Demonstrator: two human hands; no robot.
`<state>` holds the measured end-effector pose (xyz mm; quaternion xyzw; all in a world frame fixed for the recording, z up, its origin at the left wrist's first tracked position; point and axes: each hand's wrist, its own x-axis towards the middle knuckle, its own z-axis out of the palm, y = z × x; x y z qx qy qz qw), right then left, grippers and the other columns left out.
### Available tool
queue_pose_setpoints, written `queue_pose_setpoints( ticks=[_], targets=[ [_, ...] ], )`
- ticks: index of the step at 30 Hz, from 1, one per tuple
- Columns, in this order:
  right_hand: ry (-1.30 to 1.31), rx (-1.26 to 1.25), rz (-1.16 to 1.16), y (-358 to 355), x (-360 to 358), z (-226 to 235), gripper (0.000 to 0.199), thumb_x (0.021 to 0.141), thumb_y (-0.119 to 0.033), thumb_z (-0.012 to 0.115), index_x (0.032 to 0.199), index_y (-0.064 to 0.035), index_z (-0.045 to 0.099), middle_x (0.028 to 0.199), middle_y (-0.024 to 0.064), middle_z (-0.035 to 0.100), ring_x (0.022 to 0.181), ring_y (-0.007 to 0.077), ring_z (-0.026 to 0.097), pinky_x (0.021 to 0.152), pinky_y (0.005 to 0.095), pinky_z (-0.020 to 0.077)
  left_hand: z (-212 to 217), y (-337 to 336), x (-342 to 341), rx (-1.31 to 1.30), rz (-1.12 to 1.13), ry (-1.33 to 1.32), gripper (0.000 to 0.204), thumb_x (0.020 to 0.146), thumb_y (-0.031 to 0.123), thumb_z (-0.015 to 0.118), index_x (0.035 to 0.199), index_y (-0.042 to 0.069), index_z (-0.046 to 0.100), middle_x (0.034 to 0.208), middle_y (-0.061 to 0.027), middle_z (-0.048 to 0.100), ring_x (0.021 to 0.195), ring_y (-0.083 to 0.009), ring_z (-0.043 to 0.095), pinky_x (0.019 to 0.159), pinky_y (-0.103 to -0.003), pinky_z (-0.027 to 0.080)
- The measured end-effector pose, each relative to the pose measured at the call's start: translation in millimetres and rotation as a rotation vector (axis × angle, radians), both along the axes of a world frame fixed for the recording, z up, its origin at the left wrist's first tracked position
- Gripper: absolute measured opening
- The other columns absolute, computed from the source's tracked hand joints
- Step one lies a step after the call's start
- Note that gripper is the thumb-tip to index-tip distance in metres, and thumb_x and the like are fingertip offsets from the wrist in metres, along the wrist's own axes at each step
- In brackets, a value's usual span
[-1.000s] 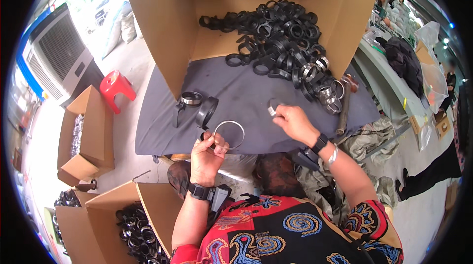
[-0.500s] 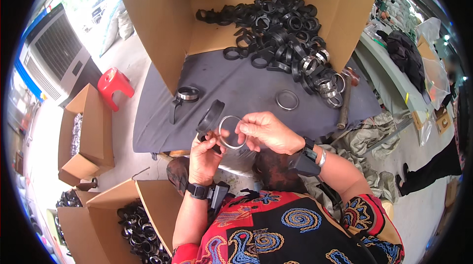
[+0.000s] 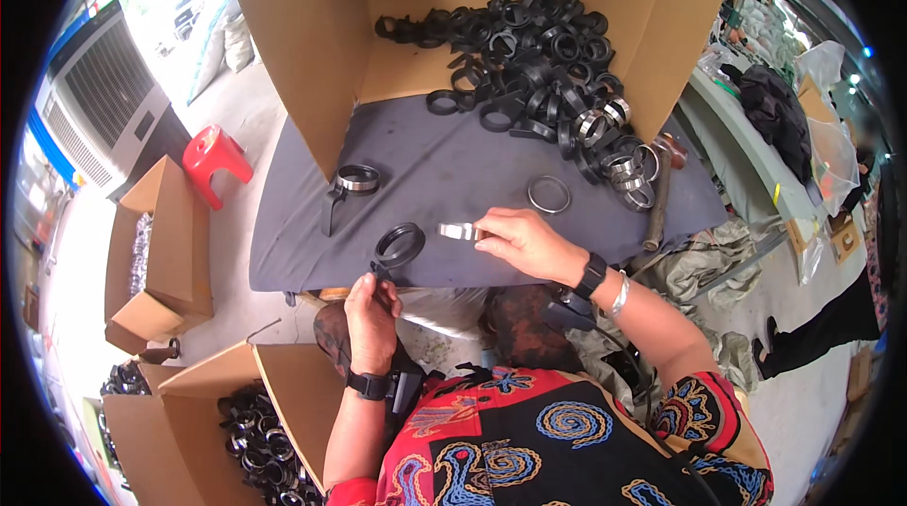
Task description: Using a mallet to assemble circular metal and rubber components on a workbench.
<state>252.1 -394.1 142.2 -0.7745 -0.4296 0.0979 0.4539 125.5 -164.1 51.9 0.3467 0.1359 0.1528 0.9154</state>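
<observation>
My left hand (image 3: pixel 370 315) grips the stem of a black plastic ring (image 3: pixel 413 249), whose round opening is held up over the table's near edge. Beside it, my right hand (image 3: pixel 529 243) pinches a silver metal ring (image 3: pixel 457 231), seen nearly edge-on and apart from the black one. Another metal ring (image 3: pixel 568 205) lies flat on the grey cloth (image 3: pixel 453 171) beyond my right hand. To the left rests a black ring fitted with a metal band (image 3: pixel 357 180). A large pile of black rings (image 3: pixel 539 57) spills from the box, with several metal rings (image 3: pixel 625 168) at its right end.
An open cardboard box (image 3: pixel 293 43) stands on its side at the back. A hammer (image 3: pixel 654 213) lies by the right edge. On the lower left floor, a cardboard box (image 3: pixel 142 430) contains black and metal rings. A red stool (image 3: pixel 215 164) and an air cooler (image 3: pixel 111 95) stand left.
My right hand has moved slightly right and turned its metal ring from face-on to nearly edge-on. My left hand has shifted left and down, and its black ring has tilted to show its opening.
</observation>
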Motion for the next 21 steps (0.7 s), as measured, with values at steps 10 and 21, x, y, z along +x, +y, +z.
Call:
queue_pose_setpoints(
  ticks=[10, 21],
  targets=[
    [-0.783, -0.487, 0.046, -12, 36, -23, 0.028, 0.082, -0.014, 0.059, 0.108, -0.0029, 0.061, 0.117, 0.0110, 0.061, 0.102, 0.0297, 0.057, 0.084, 0.0387, 0.0505, -8, 2, -2, 0.409, -0.027, 0.139, 0.026, 0.089, 0.017, 0.054, 0.066, 0.007, 0.053, 0.060, -0.0021, 0.053, 0.058, -0.0104, 0.047, 0.060, -0.024, 0.036],
    [-0.403, -0.760, -0.186, 46, 25, 0, 0.064, 0.073, -0.031, 0.076, 0.118, 0.0074, 0.053, 0.110, 0.0221, 0.058, 0.106, 0.0363, 0.054, 0.091, 0.0421, 0.0454, -10, 7, -1, 0.439, -0.132, 0.139, 0.025, 0.088, 0.016, 0.057, 0.066, 0.006, 0.054, 0.061, -0.0016, 0.054, 0.059, -0.0107, 0.049, 0.062, -0.025, 0.037]
  ],
)
